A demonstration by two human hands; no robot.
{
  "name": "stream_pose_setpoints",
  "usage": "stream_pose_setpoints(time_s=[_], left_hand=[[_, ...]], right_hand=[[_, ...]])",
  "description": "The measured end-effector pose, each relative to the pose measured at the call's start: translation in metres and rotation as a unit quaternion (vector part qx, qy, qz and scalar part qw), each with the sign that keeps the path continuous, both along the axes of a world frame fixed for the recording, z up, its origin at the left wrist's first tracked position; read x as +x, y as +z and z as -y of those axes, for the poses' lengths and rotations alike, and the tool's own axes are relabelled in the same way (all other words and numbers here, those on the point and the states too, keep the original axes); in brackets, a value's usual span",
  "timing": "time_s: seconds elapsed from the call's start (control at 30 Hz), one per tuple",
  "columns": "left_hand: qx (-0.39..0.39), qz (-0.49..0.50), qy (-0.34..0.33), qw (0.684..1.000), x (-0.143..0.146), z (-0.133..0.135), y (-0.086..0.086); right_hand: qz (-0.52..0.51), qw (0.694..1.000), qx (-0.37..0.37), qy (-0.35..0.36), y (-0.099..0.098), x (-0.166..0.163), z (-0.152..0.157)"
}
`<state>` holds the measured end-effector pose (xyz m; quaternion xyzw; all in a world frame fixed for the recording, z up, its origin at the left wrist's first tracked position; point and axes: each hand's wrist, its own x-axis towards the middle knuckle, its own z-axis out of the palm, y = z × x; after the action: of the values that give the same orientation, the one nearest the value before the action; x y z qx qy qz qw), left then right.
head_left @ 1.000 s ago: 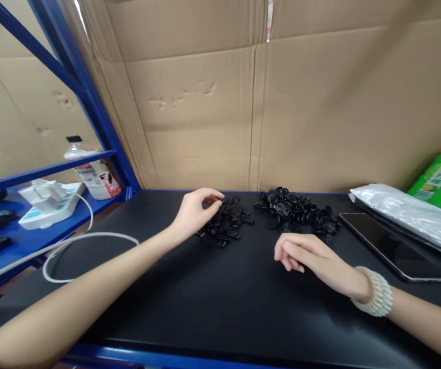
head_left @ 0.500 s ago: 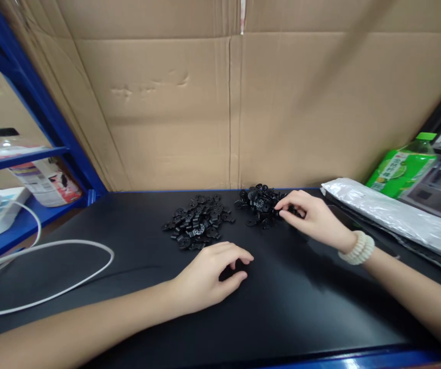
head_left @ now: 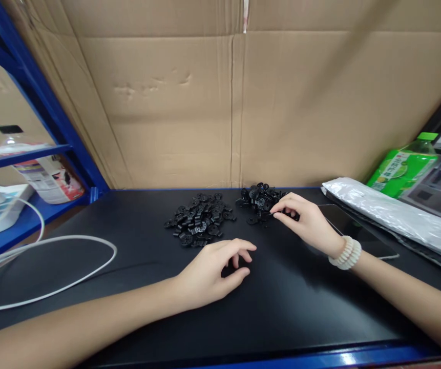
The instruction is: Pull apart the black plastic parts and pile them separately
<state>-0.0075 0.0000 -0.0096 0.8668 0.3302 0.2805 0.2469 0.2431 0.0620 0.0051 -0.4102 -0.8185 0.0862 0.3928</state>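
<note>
My right hand [head_left: 307,220], with a pale beaded bracelet at the wrist, is at the near right side of a pile of small black plastic parts [head_left: 256,200]. Thumb and index finger pinch together on a small black part, mostly hidden by the fingertips. My left hand [head_left: 218,269] hovers low over the black table top [head_left: 281,312], fingers bent and apart, holding nothing. Just beyond it lies a second, larger pile of black plastic parts [head_left: 201,220], many with round, perforated discs.
A dark flat tablet-like panel [head_left: 354,233] lies right of my right hand, beside a silvery wrapped package [head_left: 389,210]. A green-labelled bottle [head_left: 404,164] leans behind. At left, a white cable [head_left: 70,238] loops across the table. Cardboard [head_left: 166,118] walls the back.
My right hand has drawn slightly left and toward me, uncovering the dark panel. My left hand has barely moved, its fingers a little more spread. The view has shifted slightly.
</note>
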Motion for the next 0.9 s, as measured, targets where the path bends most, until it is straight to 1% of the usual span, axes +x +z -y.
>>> stream_pose_setpoints(time_s=[0.07, 0.17, 0.2, 0.27, 0.33, 0.4, 0.57, 0.67, 0.77, 0.9], left_hand=[[-0.020, 0.025, 0.014, 0.999, 0.001, -0.001, 0.000], [-0.066, 0.073, 0.036, 0.995, 0.003, -0.003, 0.001], [-0.084, 0.088, 0.039, 0.992, 0.003, -0.003, 0.002], [-0.119, 0.115, 0.036, 0.986, 0.004, -0.003, 0.002], [-0.140, 0.133, 0.022, 0.981, 0.005, -0.002, 0.002], [-0.146, 0.141, 0.012, 0.979, 0.005, -0.001, 0.002], [-0.145, 0.144, 0.031, 0.978, 0.006, -0.002, 0.003], [-0.174, 0.167, 0.034, 0.970, 0.007, -0.001, 0.005], [-0.243, 0.206, 0.042, 0.947, 0.010, 0.001, 0.005], [-0.338, 0.257, 0.062, 0.903, 0.013, 0.003, 0.004]], right_hand=[[-0.075, 0.993, -0.090, 0.020, 0.004, -0.003, 0.005], [-0.146, 0.956, -0.239, 0.084, 0.005, -0.013, 0.017], [-0.158, 0.943, -0.274, 0.104, 0.004, -0.017, 0.021], [-0.171, 0.921, -0.321, 0.136, 0.002, -0.025, 0.029], [-0.183, 0.907, -0.347, 0.155, -0.001, -0.031, 0.034], [-0.198, 0.896, -0.363, 0.160, -0.003, -0.035, 0.037], [-0.215, 0.875, -0.406, 0.154, -0.007, -0.040, 0.042], [-0.221, 0.862, -0.428, 0.160, -0.009, -0.041, 0.045], [-0.219, 0.857, -0.432, 0.175, -0.010, -0.042, 0.046], [-0.223, 0.851, -0.430, 0.200, -0.010, -0.044, 0.049]])
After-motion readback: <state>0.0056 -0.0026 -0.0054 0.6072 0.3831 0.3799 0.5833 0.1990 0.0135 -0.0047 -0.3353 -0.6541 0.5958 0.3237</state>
